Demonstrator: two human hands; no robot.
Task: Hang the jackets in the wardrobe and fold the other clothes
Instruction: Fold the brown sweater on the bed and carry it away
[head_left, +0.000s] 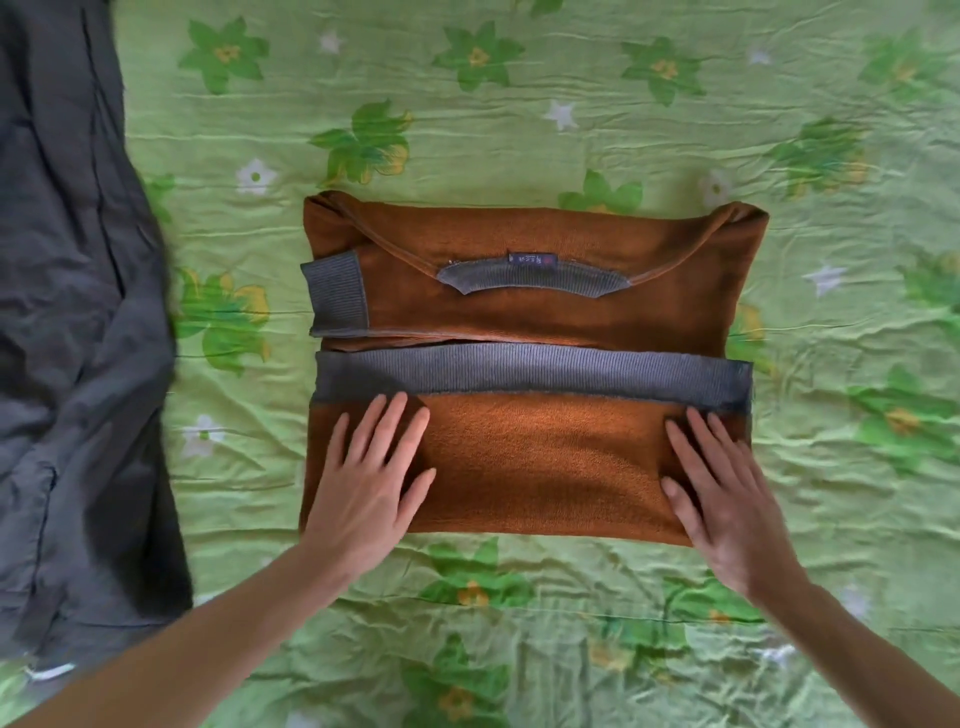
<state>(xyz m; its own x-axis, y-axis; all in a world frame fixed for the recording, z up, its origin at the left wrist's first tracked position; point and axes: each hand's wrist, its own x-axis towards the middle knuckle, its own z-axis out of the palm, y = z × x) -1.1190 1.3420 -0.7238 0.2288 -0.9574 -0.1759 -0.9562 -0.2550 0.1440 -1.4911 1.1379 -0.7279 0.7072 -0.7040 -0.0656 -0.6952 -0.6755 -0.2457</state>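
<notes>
Hands flat: the left hand (371, 470) and right hand (719, 480) lie with fingers spread and straight, pressing the lower fold of the brown sweater (519, 312), which rests mid-frame on the green floral sheet (519, 104). Step in hand appears to be smoothing a half-fold. The next move likely calls for folding the near half over the grey hem band (530, 371). The dark garment (67, 312) at left is cut off; its type cannot be determined.

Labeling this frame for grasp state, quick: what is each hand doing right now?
Left hand: open, fingers straight, pressing flat on the brown sweater.
Right hand: open, fingers straight, pressing flat on the same sweater.
</notes>
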